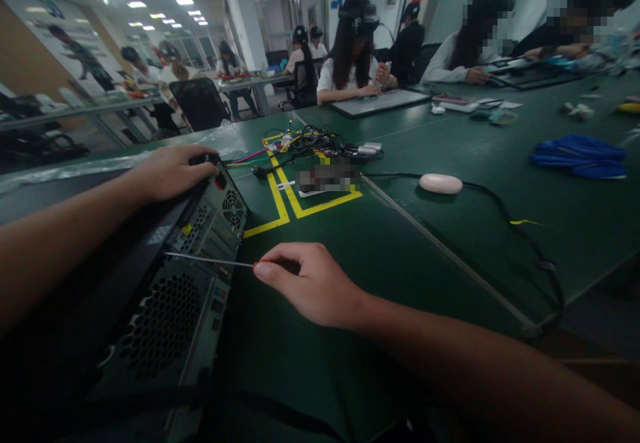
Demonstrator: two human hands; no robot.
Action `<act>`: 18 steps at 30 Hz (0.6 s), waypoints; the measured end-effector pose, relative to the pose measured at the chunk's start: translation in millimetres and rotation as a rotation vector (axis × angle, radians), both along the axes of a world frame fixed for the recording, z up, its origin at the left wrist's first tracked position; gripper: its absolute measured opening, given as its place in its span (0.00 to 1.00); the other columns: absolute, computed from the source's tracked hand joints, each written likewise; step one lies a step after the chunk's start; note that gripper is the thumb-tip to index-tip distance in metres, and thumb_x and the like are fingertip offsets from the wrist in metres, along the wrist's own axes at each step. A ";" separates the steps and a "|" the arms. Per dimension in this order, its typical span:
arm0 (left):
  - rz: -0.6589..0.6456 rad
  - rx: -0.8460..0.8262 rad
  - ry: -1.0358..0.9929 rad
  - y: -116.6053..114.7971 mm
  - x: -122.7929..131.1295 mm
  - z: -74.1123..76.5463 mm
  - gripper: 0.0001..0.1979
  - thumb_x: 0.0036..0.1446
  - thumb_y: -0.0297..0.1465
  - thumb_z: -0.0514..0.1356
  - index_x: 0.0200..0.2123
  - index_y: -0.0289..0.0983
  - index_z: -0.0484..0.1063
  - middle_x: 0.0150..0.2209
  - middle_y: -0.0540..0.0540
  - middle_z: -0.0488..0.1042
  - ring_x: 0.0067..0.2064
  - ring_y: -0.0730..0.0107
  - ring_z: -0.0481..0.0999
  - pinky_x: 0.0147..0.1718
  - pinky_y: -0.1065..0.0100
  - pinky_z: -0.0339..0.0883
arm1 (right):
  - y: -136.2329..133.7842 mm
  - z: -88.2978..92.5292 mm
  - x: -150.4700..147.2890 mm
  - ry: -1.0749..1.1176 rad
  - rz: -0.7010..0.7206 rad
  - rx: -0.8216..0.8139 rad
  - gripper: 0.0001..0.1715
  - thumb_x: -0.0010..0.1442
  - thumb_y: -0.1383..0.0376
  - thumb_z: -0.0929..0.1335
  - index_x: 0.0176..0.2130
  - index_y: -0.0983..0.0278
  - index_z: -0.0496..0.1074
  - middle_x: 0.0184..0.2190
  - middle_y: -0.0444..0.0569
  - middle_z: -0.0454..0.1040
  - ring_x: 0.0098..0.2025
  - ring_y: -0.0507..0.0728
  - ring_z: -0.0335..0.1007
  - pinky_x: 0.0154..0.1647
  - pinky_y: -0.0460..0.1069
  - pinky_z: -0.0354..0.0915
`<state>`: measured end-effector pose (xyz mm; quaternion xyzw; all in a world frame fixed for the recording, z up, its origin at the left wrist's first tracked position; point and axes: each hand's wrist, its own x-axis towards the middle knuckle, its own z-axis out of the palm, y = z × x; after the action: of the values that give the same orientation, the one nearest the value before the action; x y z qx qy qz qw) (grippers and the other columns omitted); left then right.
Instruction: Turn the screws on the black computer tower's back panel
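Note:
A black desktop computer case (197, 336) lies on the green table at my left, its metal rear panel with a honeycomb vent (165, 316) and ports facing right. My left hand (173, 171) grips the case's far top corner, fingers bent over the edge. My right hand (315, 283) is closed around the red handle of a screwdriver (213, 261), most of which the fingers hide. The long thin shaft points left across the rear panel. Its tip is close to the panel's upper edge above the vent; whether it touches a screw, I cannot tell.
Beyond the case lies a tangle of cables (320, 140) near yellow tape marks (325, 204). A pale oval object (441, 184) sits by a black cable (520, 230). Blue folded cloth-like material (577, 156) is at the right. Several people work at tables behind.

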<state>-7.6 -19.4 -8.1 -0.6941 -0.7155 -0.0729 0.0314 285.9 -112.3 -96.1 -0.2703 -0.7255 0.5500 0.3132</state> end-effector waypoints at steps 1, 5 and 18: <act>0.001 0.000 0.000 -0.1 0.0 0.1 0.37 0.57 0.50 0.48 0.61 0.34 0.70 0.61 0.37 0.72 0.61 0.46 0.70 0.63 0.50 0.60 | 0.0 -0.1 -0.1 -0.013 0.007 0.005 0.16 0.67 0.57 0.67 0.39 0.65 0.78 0.31 0.45 0.75 0.33 0.51 0.67 0.34 0.48 0.61; -0.010 -0.007 -0.005 -0.5 0.0 0.5 0.37 0.57 0.51 0.48 0.61 0.33 0.70 0.61 0.36 0.72 0.61 0.46 0.70 0.62 0.50 0.60 | -1.0 -0.8 -0.2 0.030 0.015 -0.012 0.13 0.65 0.56 0.69 0.42 0.64 0.75 0.32 0.44 0.74 0.33 0.51 0.68 0.34 0.48 0.62; 0.003 -0.016 0.006 -1.9 4.0 1.7 0.39 0.56 0.51 0.47 0.61 0.33 0.70 0.60 0.36 0.72 0.61 0.46 0.71 0.62 0.50 0.61 | 0.8 -3.0 0.6 0.045 0.038 0.042 0.10 0.59 0.65 0.72 0.40 0.63 0.68 0.33 0.43 0.73 0.33 0.51 0.68 0.36 0.48 0.64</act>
<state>-3.5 -21.3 -6.5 -0.6935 -0.7169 -0.0653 0.0281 286.5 -111.5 -99.2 -0.2373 -0.7345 0.5467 0.3244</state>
